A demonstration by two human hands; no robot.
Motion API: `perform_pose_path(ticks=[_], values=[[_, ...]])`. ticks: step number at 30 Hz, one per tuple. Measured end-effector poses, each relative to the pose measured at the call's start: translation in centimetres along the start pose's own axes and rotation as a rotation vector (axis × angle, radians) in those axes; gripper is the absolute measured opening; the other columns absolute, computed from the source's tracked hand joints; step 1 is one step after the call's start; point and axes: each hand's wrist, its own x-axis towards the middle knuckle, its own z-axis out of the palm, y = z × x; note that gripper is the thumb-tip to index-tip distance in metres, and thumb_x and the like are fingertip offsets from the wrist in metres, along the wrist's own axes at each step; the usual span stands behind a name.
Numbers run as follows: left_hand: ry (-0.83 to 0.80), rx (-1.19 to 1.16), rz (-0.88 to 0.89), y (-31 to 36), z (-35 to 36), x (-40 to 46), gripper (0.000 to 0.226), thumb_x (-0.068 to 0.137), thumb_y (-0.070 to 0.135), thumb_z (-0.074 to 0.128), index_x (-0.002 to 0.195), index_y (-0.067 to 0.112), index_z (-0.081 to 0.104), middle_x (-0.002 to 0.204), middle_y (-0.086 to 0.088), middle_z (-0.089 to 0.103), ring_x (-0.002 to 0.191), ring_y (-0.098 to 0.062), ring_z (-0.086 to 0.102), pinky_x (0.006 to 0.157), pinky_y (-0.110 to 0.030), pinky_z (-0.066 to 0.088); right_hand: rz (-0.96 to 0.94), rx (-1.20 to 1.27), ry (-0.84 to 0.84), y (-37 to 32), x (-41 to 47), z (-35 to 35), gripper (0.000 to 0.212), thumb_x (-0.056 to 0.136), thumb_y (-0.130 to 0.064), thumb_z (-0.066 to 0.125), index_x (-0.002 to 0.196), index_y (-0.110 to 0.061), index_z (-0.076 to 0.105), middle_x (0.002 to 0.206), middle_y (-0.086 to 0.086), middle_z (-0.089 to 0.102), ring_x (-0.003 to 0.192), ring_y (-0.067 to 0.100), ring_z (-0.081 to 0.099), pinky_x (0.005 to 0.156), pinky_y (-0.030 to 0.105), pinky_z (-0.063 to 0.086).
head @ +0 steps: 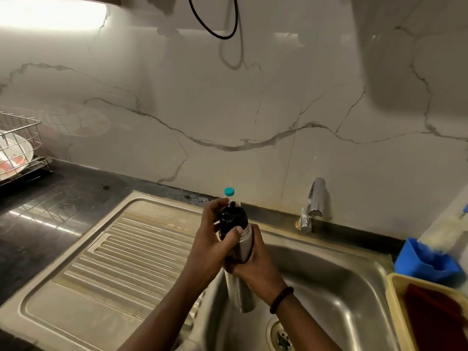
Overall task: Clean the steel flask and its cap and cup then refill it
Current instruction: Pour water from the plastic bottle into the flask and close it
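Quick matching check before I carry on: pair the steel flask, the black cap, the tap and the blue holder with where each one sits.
Things:
1. steel flask
2. black cap
3. tap
4. blue holder

Places:
A. on the counter at the sink's right edge
B. on top of the flask, under the left hand
C. mounted behind the basin
D. over the basin, gripped by the right hand

Pairs: 1-D, 2-B, 3-C, 4-A
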Motion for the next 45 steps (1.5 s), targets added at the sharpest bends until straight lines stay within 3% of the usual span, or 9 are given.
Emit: perform_pose_path(ticks=[3, 5, 6, 10, 14, 21, 28, 35, 45], values=[[0.115, 0.03, -0.068, 0.6, 1.5, 0.0, 0.074, 0.074, 0.049, 0.083, 0.131, 0.028, 0.04, 0.122, 0.015, 0.052, 0.11, 0.001, 0.058, 0.083, -0.011, 0.052, -0.071, -0.09, 0.028, 0.3, -0.2, 0.0, 0.057, 0.078, -0.054, 0.073, 0.127, -0.034, 0.051, 0.118, -0.002, 0.066, 0.108, 0.017, 0.065, 0.077, 0.033, 0.059], [0.218, 0.091, -0.082, 0.9, 2.2, 0.2, 0.066, 0.074, 0.044, 0.084, 0.123, 0.028, 0.043, 0.114, 0.013, 0.057, 0.104, -0.002, 0.061, 0.079, -0.011, 0.052, -0.065, -0.031, -0.021, 0.0, -0.5, -0.6, 0.036, 0.091, -0.035, 0.065, 0.124, -0.041, 0.053, 0.112, -0.007, 0.069, 0.107, 0.017, 0.066, 0.075, 0.026, 0.057], [0.223, 0.093, -0.056, 0.9, 2.0, 0.3, 0.055, 0.078, 0.033, 0.083, 0.118, 0.027, 0.046, 0.109, 0.011, 0.06, 0.101, -0.005, 0.064, 0.079, -0.012, 0.053, -0.076, 0.001, -0.102, -0.2, -0.6, -0.3, 0.049, 0.086, -0.028, 0.073, 0.121, -0.052, 0.047, 0.112, -0.015, 0.066, 0.109, 0.013, 0.064, 0.078, 0.023, 0.056], [-0.246, -0.123, -0.04, 1.4, -1.2, 1.5, 0.049, 0.083, -0.001, 0.074, 0.121, 0.016, 0.048, 0.101, -0.004, 0.068, 0.094, -0.015, 0.068, 0.079, -0.026, 0.056, 0.02, 0.092, -0.271, 0.0, -0.4, -1.8, 0.084, 0.068, -0.034, 0.085, 0.133, -0.049, 0.034, 0.125, -0.015, 0.058, 0.116, 0.004, 0.057, 0.099, 0.033, 0.052], [-0.501, -0.301, -0.037, 1.6, -2.4, 2.4, 0.051, 0.078, 0.012, 0.073, 0.121, 0.013, 0.046, 0.1, -0.014, 0.062, 0.089, -0.025, 0.063, 0.079, -0.034, 0.055, 0.091, 0.174, -0.348, -0.3, -0.7, -2.2, 0.078, 0.064, -0.039, 0.083, 0.132, -0.036, 0.043, 0.121, -0.012, 0.061, 0.112, 0.007, 0.06, 0.097, 0.034, 0.052], [-0.081, -0.041, 0.035, 1.1, 0.0, 0.6, 0.053, 0.076, 0.022, 0.086, 0.118, 0.018, 0.053, 0.107, 0.003, 0.067, 0.104, -0.015, 0.067, 0.088, -0.027, 0.056, 0.095, 0.092, -0.226, -0.9, -0.3, -2.4, 0.079, 0.064, -0.042, 0.082, 0.127, -0.046, 0.036, 0.124, -0.013, 0.057, 0.114, 0.006, 0.057, 0.099, 0.038, 0.052], [-0.336, -0.113, -0.043, 2.0, -1.1, 1.6, 0.055, 0.08, 0.0, 0.076, 0.123, 0.014, 0.044, 0.101, -0.007, 0.068, 0.097, -0.018, 0.068, 0.087, -0.029, 0.056, 0.12, 0.179, -0.279, 0.0, -0.7, -2.9, 0.085, 0.062, -0.04, 0.085, 0.135, -0.033, 0.042, 0.122, -0.012, 0.062, 0.112, 0.008, 0.06, 0.098, 0.039, 0.052], [0.004, -0.094, 0.172, 0.6, 1.4, 0.5, 0.051, 0.081, 0.015, 0.082, 0.121, 0.012, 0.051, 0.115, 0.003, 0.065, 0.109, -0.022, 0.067, 0.09, -0.027, 0.056, 0.145, 0.213, -0.242, 0.0, -0.4, -2.8, 0.082, 0.06, -0.039, 0.083, 0.131, -0.039, 0.042, 0.122, -0.009, 0.062, 0.113, 0.01, 0.06, 0.097, 0.04, 0.053], [0.035, -0.127, 0.16, -1.4, 0.7, 0.0, 0.048, 0.081, 0.031, 0.074, 0.121, 0.016, 0.051, 0.131, 0.002, 0.062, 0.123, -0.02, 0.062, 0.1, -0.033, 0.054, 0.125, 0.164, -0.208, 0.1, -0.2, -1.7, 0.074, 0.069, -0.025, 0.083, 0.126, -0.044, 0.041, 0.122, -0.012, 0.059, 0.115, 0.011, 0.058, 0.097, 0.037, 0.054]])
